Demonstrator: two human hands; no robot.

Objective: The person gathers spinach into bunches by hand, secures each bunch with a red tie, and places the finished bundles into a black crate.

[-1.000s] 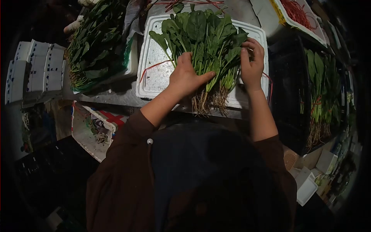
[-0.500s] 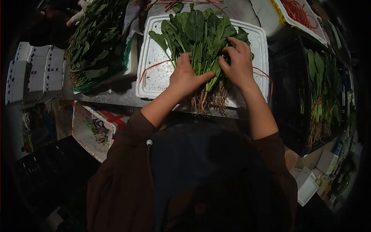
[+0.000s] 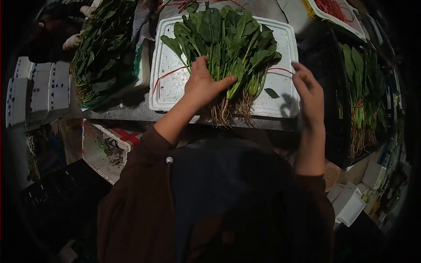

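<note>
Bunch of leafy greens [image 3: 215, 39]: upper centre of the frame, lying on the white tray, leaves toward the top edge and pale roots [image 3: 222, 115] overhanging the tray's near rim.
Left hand [image 3: 204, 85]: closed on the stems of your bunch, thumb laid across the front.
Right hand [image 3: 309, 90]: right of centre, apart from the bunch, at the tray's right edge; your thumb and fingers are narrowly spaced. Whether they grip the tie cannot be told.
Red tie [image 3: 169, 75]: visible on both sides of the bunch, its right end reaching near your right fingertips.
Loose leaf [image 3: 271, 93]: flat on the tray, right of the roots.
White tray [image 3: 170, 57]: beneath your bunch, on the metal bench [image 3: 137, 109].
Leafy pile [image 3: 103, 57]: upper left of the frame, beside the tray, on green plastic.
Co-worker's gloved hands [image 3: 72, 42]: upper left corner, at the pile's left side.
Black crate [image 3: 326, 103]: right of the frame, holding upright greens [image 3: 359, 105] bound in red.
Foam box [image 3: 324, 16]: upper right corner, containing red strips [image 3: 332, 11].
Scrap box [image 3: 97, 153]: left of centre, below bench level, with plant scraps inside.
</note>
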